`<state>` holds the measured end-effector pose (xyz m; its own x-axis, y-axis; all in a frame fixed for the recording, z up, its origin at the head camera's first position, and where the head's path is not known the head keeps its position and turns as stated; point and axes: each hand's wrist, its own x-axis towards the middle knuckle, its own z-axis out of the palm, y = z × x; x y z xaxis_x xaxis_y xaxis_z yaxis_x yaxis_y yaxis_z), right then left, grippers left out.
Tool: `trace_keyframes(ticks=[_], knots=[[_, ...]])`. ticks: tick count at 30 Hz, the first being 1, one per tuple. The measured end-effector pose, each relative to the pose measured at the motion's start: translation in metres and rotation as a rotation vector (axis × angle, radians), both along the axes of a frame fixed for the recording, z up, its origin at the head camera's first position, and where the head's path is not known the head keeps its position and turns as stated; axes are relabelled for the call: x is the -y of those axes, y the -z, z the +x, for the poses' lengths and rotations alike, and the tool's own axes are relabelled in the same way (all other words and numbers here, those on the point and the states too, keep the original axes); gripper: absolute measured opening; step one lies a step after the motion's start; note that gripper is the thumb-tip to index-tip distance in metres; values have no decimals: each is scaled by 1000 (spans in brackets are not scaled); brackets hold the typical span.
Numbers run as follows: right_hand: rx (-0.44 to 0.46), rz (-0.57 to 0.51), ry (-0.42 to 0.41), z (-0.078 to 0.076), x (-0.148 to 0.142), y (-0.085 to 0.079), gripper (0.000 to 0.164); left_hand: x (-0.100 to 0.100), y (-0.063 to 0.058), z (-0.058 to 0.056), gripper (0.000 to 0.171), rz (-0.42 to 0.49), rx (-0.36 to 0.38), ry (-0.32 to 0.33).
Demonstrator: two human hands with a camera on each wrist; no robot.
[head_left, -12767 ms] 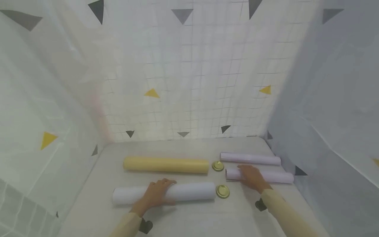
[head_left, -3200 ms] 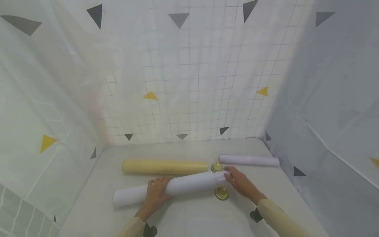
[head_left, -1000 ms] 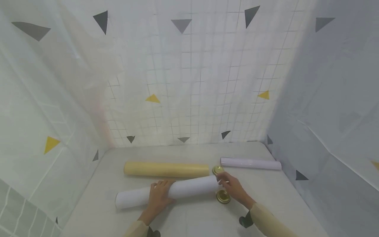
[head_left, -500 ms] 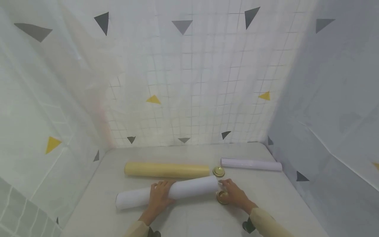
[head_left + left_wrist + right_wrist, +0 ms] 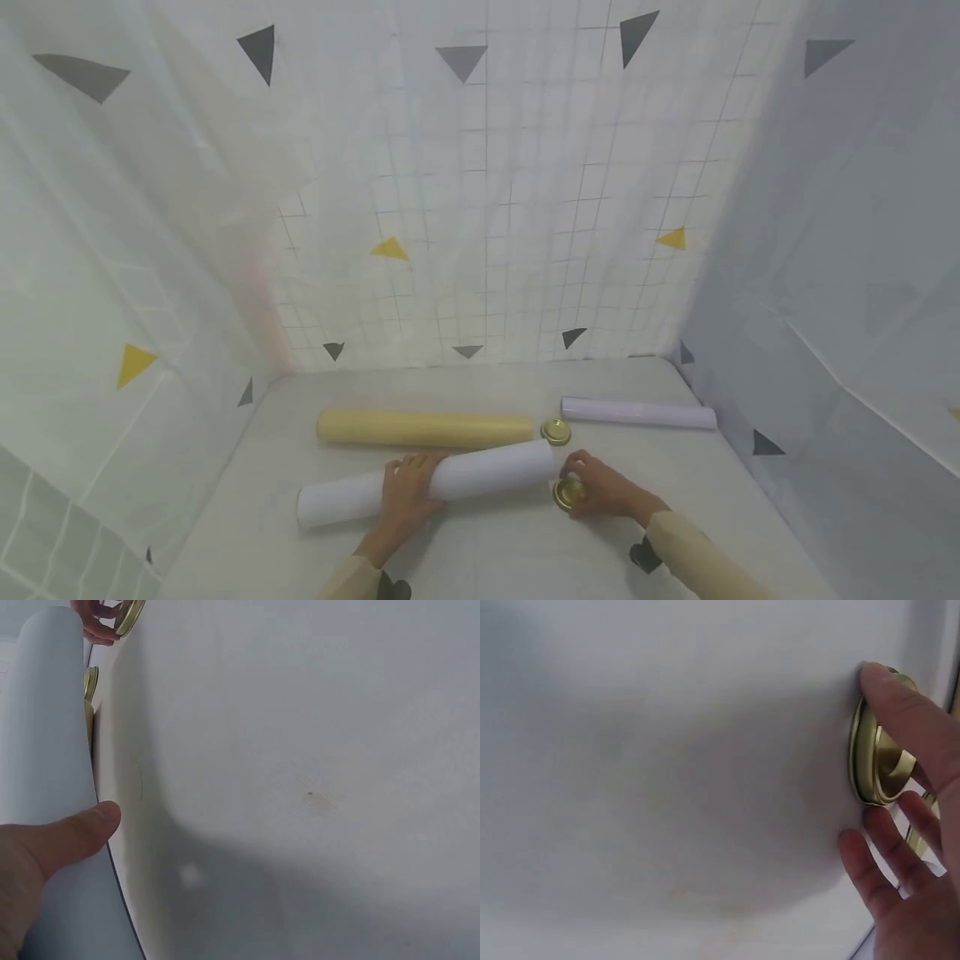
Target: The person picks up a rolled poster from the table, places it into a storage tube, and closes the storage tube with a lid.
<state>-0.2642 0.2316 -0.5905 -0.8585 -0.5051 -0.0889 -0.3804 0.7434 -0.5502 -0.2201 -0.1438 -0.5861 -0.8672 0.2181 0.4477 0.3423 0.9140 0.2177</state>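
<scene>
Left grip [image 5: 407, 493] clamped on white tube [image 5: 495, 471], lower centre | right grip [image 5: 604, 489] pinching gold lid [image 5: 567, 494], just right, off tube | yellow tube [image 5: 424, 427], second lid [image 5: 556, 431], lilac roll [image 5: 637, 412] untouched above

Pale, seemingly plastic-sheeted walls [image 5: 525, 167] bear grey and yellow triangles [image 5: 391, 249].
</scene>
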Motion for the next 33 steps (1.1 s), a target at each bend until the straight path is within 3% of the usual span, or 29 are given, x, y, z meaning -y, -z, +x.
trace_keyframes(ticks=[6, 12, 18, 23, 27, 33], knots=[[-89, 53, 43, 0, -7, 5, 56, 0, -2, 0, 77, -3, 30, 3], [-154, 52, 66, 3, -4, -2, 62, -1, -2, 1, 78, -19, 18, 3], [-142, 17, 44, 1, -3, -3, 54, -1, 1, 1, 80, -44, -5, -2], [-73, -58, 13, -2, -3, -2, 51, -2, 1, 0, 80, -41, 45, -11], [-50, -65, -2, -4, -3, 0, 38, -3, 1, 1, 80, -29, 59, -13], [-65, -44, 47, -4, -1, 1, 31, -2, 3, 2, 80, -8, 32, 8]])
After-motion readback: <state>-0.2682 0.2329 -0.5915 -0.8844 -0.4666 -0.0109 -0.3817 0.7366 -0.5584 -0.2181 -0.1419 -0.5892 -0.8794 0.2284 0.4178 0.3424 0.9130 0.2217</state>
